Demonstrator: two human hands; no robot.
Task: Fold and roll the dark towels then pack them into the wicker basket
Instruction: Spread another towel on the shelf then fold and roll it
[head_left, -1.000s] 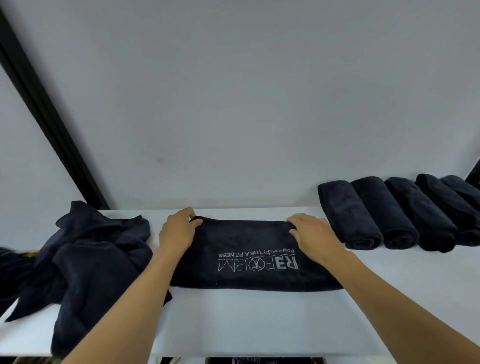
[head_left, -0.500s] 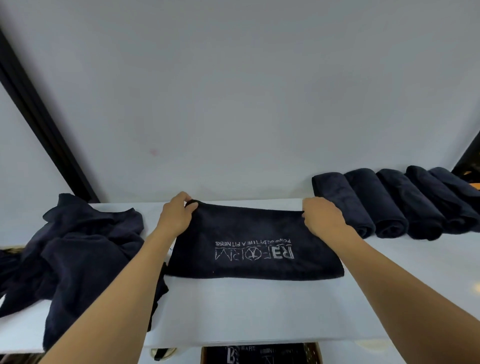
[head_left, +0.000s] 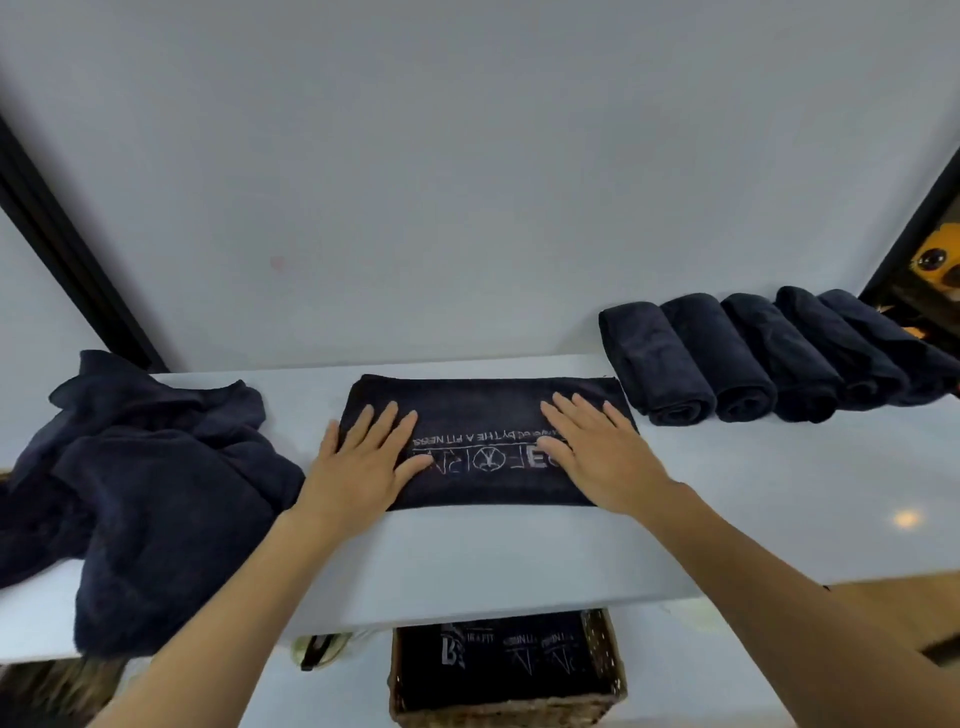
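Observation:
A dark folded towel with a pale printed logo lies flat on the white table, against the wall. My left hand rests palm down on its left end, fingers spread. My right hand lies flat on its right half, covering part of the logo. Several rolled dark towels sit in a row at the right. A heap of loose dark towels lies at the left and hangs over the table edge. The wicker basket stands on the floor under the table front, with dark towels inside.
A grey wall rises directly behind the table. A black strip runs diagonally on the left wall. At the far right a dark opening shows a yellow object. Bare table surface lies in front of the folded towel.
Both hands have let go of the towel's far corners and now lie flat on top of it. The view has tilted down, bringing the basket into sight.

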